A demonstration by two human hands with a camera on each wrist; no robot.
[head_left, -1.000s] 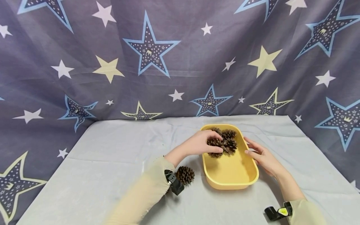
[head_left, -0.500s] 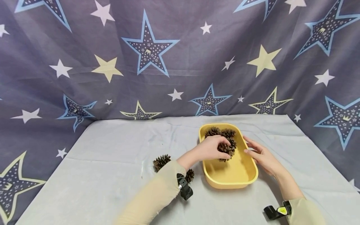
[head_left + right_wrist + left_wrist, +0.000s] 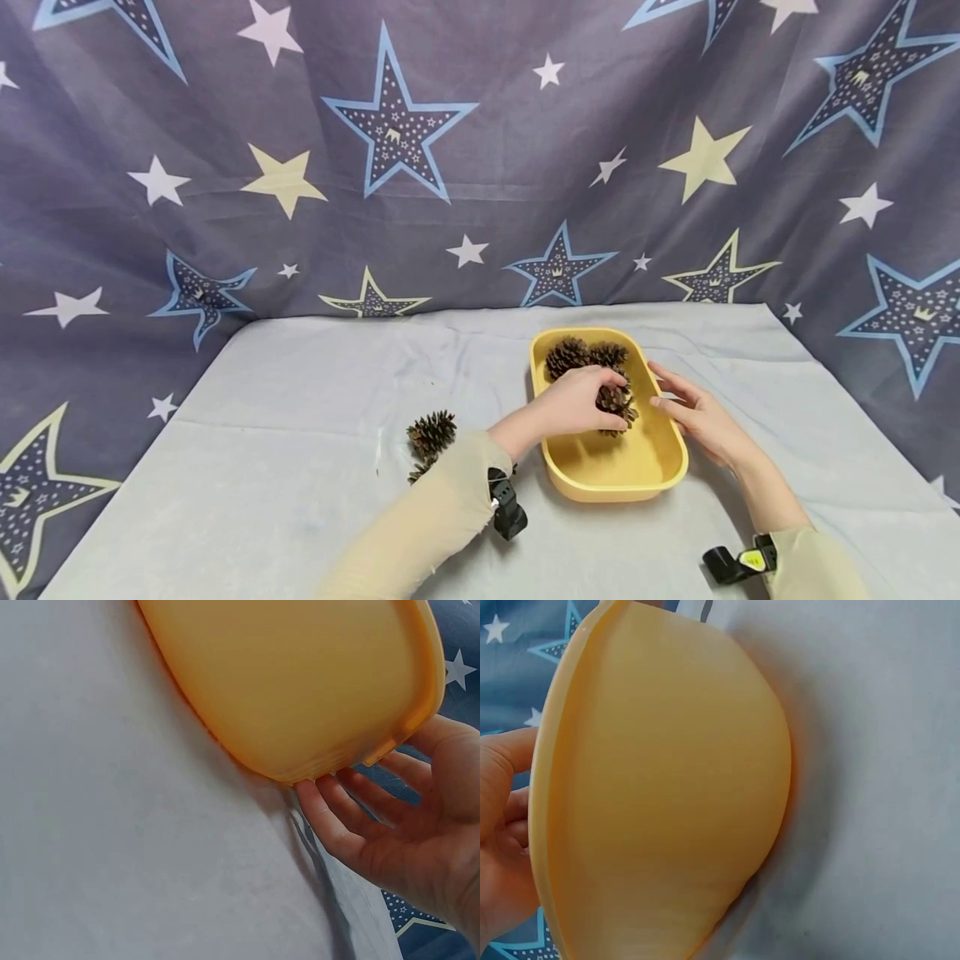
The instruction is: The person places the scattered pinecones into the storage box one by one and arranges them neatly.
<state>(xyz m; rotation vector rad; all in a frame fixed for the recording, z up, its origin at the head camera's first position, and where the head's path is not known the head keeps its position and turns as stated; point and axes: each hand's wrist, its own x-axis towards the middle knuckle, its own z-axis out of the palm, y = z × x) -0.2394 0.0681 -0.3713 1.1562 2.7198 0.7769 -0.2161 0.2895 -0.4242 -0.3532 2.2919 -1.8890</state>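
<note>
A yellow plastic tub (image 3: 615,467) stands on the cloth-covered table, with several brown pine cones (image 3: 567,357) in its far half. Inside it, my left hand (image 3: 573,404) curls its thumb and fingers round a pine cone (image 3: 617,403), partly hidden by the hand. At the tub's right side, my right hand (image 3: 701,414) rests its fingertips against the outer wall, the thumb at the rim. In the right wrist view, the fingers (image 3: 334,817) look only slightly bent along the wall. The left wrist view mostly shows the tub's outside, with the held pine cone hidden.
More pine cones (image 3: 431,435) lie on the pale cloth (image 3: 285,433) left of the tub, partly covered by the left sleeve (image 3: 427,517). A dark star-patterned curtain (image 3: 510,150) hangs behind the table.
My left hand has moved right and slightly toward me inside the tub, leaving a pine cone behind at its far left. Loose pine cones beside the left sleeve have come into view. My right hand stays put.
</note>
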